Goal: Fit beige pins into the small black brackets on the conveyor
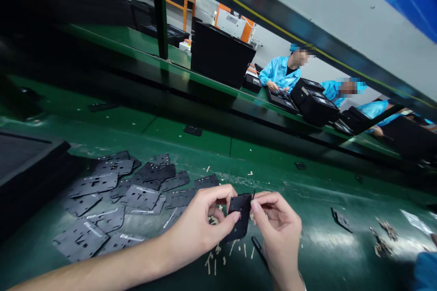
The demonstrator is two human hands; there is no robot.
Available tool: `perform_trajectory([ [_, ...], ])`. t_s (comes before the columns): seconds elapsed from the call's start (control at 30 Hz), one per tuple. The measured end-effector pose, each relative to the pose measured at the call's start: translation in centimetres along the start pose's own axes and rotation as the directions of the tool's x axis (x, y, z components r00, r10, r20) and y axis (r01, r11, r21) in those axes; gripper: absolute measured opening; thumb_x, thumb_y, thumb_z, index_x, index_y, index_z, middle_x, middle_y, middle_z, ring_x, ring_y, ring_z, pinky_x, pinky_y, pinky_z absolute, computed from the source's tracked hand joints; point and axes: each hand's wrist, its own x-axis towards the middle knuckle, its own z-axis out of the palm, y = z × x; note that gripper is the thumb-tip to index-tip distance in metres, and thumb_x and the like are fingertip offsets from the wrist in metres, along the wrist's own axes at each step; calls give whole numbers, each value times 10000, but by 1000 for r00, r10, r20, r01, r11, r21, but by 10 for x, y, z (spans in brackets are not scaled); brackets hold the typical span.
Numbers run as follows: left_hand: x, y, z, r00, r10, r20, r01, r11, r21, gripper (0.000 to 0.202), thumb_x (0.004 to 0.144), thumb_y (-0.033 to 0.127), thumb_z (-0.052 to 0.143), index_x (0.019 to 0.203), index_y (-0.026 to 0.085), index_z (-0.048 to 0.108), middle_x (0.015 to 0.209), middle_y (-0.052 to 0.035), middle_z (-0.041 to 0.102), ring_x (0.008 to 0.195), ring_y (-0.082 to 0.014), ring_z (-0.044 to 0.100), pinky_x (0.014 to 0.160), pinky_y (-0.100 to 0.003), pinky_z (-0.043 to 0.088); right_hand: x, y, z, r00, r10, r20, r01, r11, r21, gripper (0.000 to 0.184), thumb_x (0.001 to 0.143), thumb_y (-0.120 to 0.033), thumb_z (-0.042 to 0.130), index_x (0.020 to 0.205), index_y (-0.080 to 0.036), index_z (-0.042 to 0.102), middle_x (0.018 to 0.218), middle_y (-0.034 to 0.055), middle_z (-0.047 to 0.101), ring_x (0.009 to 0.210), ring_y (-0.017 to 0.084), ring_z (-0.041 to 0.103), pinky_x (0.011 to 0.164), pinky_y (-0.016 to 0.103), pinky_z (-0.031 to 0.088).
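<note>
Our left hand (201, 229) and right hand (276, 236), both half-closed, pinch a small black die-cut sheet (237, 216) by its edges above the green belt (317, 207); it looks light and thin, safest held at the rim.

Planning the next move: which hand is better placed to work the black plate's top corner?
The right hand, probably: it pinches the black plate at that corner; the left hand holds the far side.
</note>
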Motion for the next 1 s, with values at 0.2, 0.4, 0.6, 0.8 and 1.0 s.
perform_trajectory([
  [0.2,-2,3,1,1000,17,-1,-17,998,64,131,801,165,496,674,154,466,733,-3,491,667,-111,487,537,-172,425,0,-2,1,1000,4,-14,-4,1000,-18,77,782,-173,622,706,-185,611,712,15,621,628,125,585,528,205,462],
  [0.4,-4,2,2,996,84,11,-85,975,207,181,820,147,476,650,170,418,744,-16,512,682,-121,486,538,-180,416,-2,-5,2,1000,-13,-27,12,998,-60,87,786,-170,612,701,-181,597,716,28,632,649,142,598,555,228,478],
  [0.6,-8,-2,5,952,297,70,-295,837,462,185,851,85,420,684,158,450,738,-39,515,656,-129,464,584,-238,388,-2,-6,3,998,-65,-19,62,987,-150,83,782,-162,604,703,-185,592,725,32,637,678,154,605,562,238,475],
  [0.8,-8,-9,4,923,371,103,-363,747,557,178,873,71,392,745,137,496,813,-80,553,728,-159,501,655,-274,394,1,-5,3,999,-29,-44,15,957,-291,52,767,-215,634,733,-185,658,730,28,678,588,141,597,528,243,466],
  [1.0,2,-5,-5,994,97,-47,-85,971,222,123,861,191,495,744,155,504,771,-19,501,721,-139,496,620,-230,421,9,-3,-5,992,98,-78,-110,980,-167,229,765,-292,658,966,-185,677,785,55,705,629,162,628,518,255,474],
])
